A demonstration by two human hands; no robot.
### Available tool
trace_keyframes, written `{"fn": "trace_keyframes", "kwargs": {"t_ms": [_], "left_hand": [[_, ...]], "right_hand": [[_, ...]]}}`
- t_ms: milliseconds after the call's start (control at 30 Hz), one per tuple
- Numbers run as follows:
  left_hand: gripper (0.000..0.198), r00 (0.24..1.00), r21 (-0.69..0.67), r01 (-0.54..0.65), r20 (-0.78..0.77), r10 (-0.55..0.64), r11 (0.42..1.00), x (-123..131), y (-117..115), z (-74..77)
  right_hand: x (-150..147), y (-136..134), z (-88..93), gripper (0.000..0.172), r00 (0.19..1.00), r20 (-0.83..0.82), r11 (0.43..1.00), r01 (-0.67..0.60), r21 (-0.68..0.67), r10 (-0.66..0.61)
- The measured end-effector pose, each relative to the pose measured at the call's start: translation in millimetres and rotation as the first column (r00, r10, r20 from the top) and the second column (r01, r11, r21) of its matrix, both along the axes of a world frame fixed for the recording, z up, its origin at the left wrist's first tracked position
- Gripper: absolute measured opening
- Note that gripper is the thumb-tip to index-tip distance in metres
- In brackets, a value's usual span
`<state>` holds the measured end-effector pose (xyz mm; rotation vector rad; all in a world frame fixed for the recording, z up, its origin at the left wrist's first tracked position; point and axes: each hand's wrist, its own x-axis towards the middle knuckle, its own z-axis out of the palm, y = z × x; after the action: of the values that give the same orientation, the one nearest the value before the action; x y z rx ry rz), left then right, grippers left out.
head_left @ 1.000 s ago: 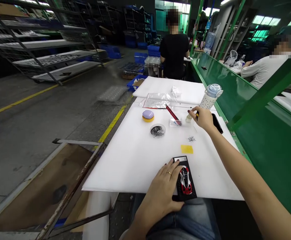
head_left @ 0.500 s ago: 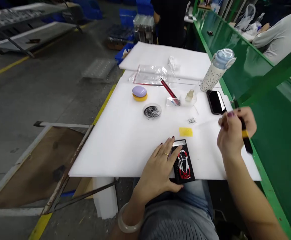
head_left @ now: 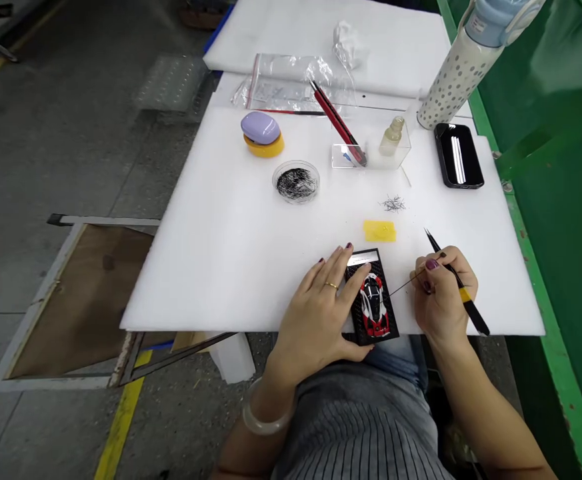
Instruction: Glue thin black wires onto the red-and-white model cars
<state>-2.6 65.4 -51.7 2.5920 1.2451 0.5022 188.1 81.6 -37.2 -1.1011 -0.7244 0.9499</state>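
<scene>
A small red, white and black model car sits on a flat black base at the table's near edge. My left hand steadies that base, index finger over its far end by a silvery label, thumb at the near end. In my right hand, a thin dark needle-like stick is pinched, its tip close to the car's right side. Black tweezers with a yellow band lie across the same hand. Beyond the base is a yellow patch, with a scatter of fine black bristles behind it.
Farther back stand a round clear dish of black bristles, a purple and yellow case, a clear tray with red tweezers and a small bottle. A phone and a dotted flask are at right.
My right hand has come down and left toward the car, the stick's tip now close to it. The left hand stays on the base. The view has tilted downward.
</scene>
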Motion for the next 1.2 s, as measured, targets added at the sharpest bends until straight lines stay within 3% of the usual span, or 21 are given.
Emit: {"fn": "trace_keyframes", "kwargs": {"t_ms": [400, 533, 567, 633, 700, 767, 867, 967, 1100, 1200], "left_hand": [[0.128, 1.0, 0.009, -0.008, 0.004, 0.008, 1.0, 0.6, -0.8, -1.3], [0.13, 1.0, -0.003, -0.005, 0.013, 0.005, 1.0, 1.1, -0.6, -2.1], [0.13, 1.0, -0.011, -0.003, 0.013, 0.003, 1.0, 1.3, -0.6, -2.5], [0.131, 1.0, -0.025, 0.003, 0.011, -0.002, 1.0, 1.8, -0.7, -3.8], [0.131, 1.0, -0.035, 0.001, 0.008, 0.0, 0.999, 1.9, -1.1, -5.7], [0.132, 1.0, -0.041, -0.005, 0.004, 0.005, 0.999, 1.5, -1.8, -7.7], [0.132, 1.0, -0.067, -0.006, -0.001, 0.006, 0.998, 0.7, -2.3, -10.0], [0.133, 1.0, -0.116, -0.004, -0.015, 0.002, 0.993, 1.4, -1.9, -10.3], [0.133, 1.0, -0.158, -0.005, -0.015, 0.003, 0.987, 3.2, -0.8, -9.9], [0.132, 1.0, -0.147, -0.003, 0.025, 0.007, 0.989, 2.5, -0.7, -10.7]], "right_hand": [[0.9, -3.2, -4.7, 0.022, 0.996, 0.083, 1.0, 0.026, -0.001, -0.026], [14.8, 3.5, 12.4, 0.022, 0.973, 0.166, 0.982, 0.138, 0.132, -0.159], [20.1, 10.4, 20.9, 0.021, 0.938, 0.265, 0.964, 0.172, 0.201, -0.223], [30.6, 32.5, 41.0, 0.02, 0.794, 0.494, 0.914, 0.183, 0.361, -0.355], [39.2, 63.9, 60.5, 0.021, 0.619, 0.648, 0.868, 0.116, 0.484, -0.444], [44.8, 99.6, 74.3, 0.021, 0.523, 0.716, 0.849, 0.03, 0.527, -0.463], [46.7, 147.4, 79.6, 0.022, 0.443, 0.777, 0.855, -0.044, 0.517, -0.447], [43.2, 176.8, 71.6, 0.025, 0.394, 0.811, 0.868, -0.063, 0.493, -0.432], [42.1, 189.6, 59.3, 0.025, 0.358, 0.859, 0.9, -0.097, 0.425, -0.367], [48.8, 185.7, 60.1, 0.023, 0.332, 0.904, 0.938, -0.12, 0.324, -0.27]]}}
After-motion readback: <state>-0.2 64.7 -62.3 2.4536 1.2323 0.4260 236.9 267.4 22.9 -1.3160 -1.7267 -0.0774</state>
